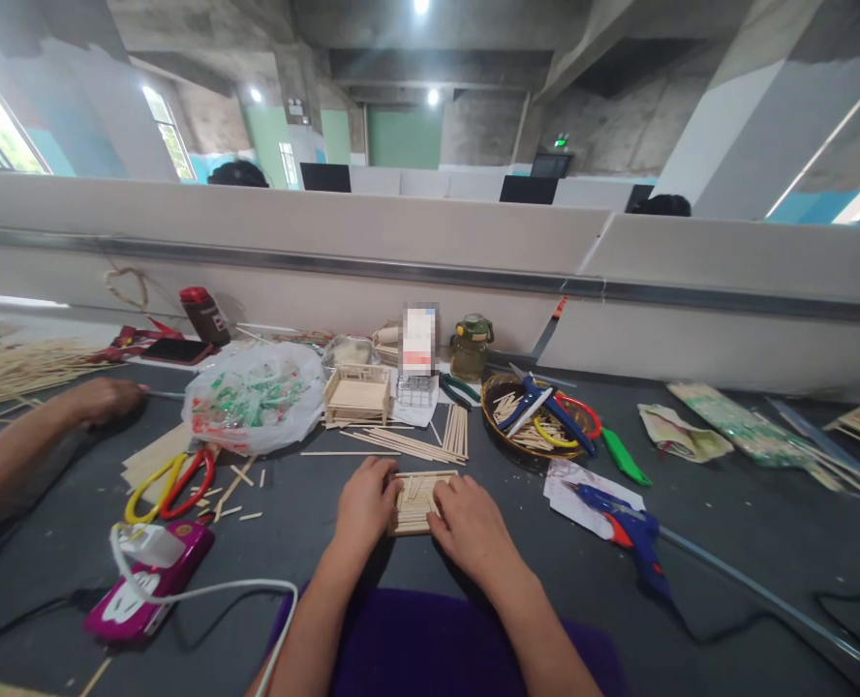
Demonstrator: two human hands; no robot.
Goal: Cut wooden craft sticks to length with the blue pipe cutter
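Observation:
A small flat panel of pale wooden sticks (pixel 415 505) lies on the dark table in front of me. My left hand (pixel 364 501) grips its left edge, fingers curled over the side. At the opposite edge, my right hand (pixel 470 521) has its fingers bent and pressed against the panel. A few short stick pieces appear to lie loose on top of it. Just beyond are loose wooden sticks (pixel 455 433) and a small stick-built frame (pixel 357 395). A blue glue gun (pixel 623 518) rests on paper to the right of my right hand.
A wicker basket (pixel 499 443) holds sticks, pliers and scissors. Left are a plastic bag (pixel 256 392), red-yellow scissors (pixel 175 484) and a magenta power strip (pixel 150 581) with a white cable. Another person's hand (pixel 114 399) reaches in. A bottle (pixel 472 346) stands behind.

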